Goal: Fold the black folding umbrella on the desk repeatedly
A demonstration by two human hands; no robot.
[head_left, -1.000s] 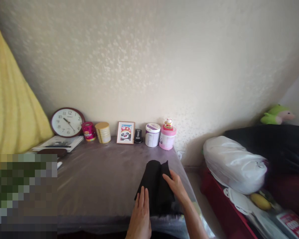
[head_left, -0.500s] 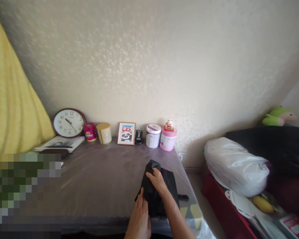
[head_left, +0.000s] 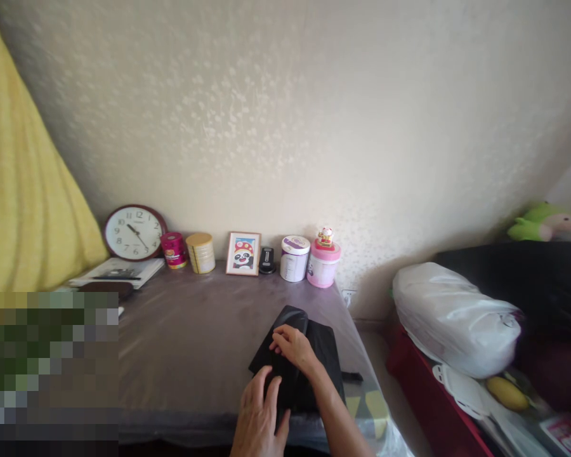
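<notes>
A black folded piece of fabric (head_left: pixel 321 355) lies near the table's right front corner, a short dark strap (head_left: pixel 352 377) sticking out on its right; its exact kind is unclear. My right hand (head_left: pixel 295 349) reaches across the middle of it, fingers curled and pinched at a fold. At the lower left edge of the fabric is my left hand (head_left: pixel 259 412), fingers apart and bent, the tips touching or just over the cloth. Part of the fabric's near side is hidden by my hands and forearm.
Along the wall stand a clock (head_left: pixel 136 233), a pink tin (head_left: pixel 174 251), a yellow-lidded can (head_left: pixel 200 254), a panda picture frame (head_left: pixel 243 254), a white tub (head_left: pixel 294 260) and a pink tub (head_left: pixel 323 266) topped by a cat figurine (head_left: pixel 325 237). A white plastic bag (head_left: pixel 457 320) lies right of the table.
My left hand's fingers have spread from nearly straight and together. My right hand has shifted slightly left, its fingers now curled. The fabric's left flap reaches further out to the left.
</notes>
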